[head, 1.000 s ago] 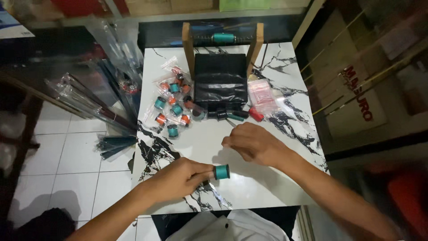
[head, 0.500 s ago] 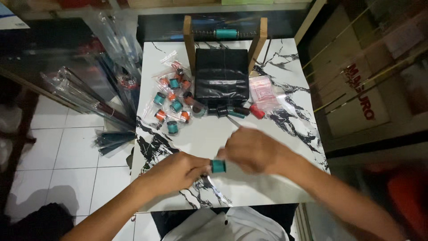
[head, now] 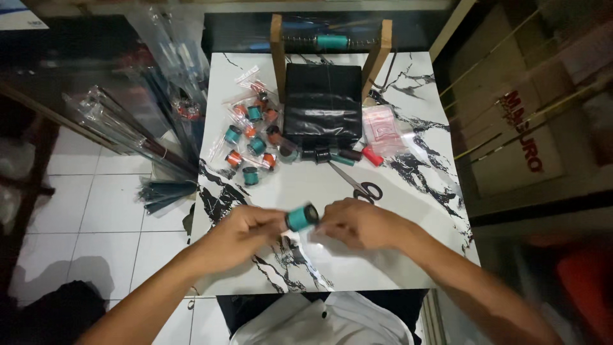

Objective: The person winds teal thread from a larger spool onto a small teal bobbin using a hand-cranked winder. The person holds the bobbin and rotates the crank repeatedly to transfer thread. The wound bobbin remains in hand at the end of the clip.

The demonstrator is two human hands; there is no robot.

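Head view | left hand and right hand both pinching teal spool above surface | risk: spool slipping, thread unwinding from loose grip

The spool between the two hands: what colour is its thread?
Teal, with black end caps, seen in the head view.

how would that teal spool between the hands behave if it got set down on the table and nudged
The teal spool looks like a short cylinder with round dark end caps, so on its side it would probably roll across the smooth marble-patterned table. It seems light, since the left hand and right hand hold it by fingertips. On end it should sit steady.
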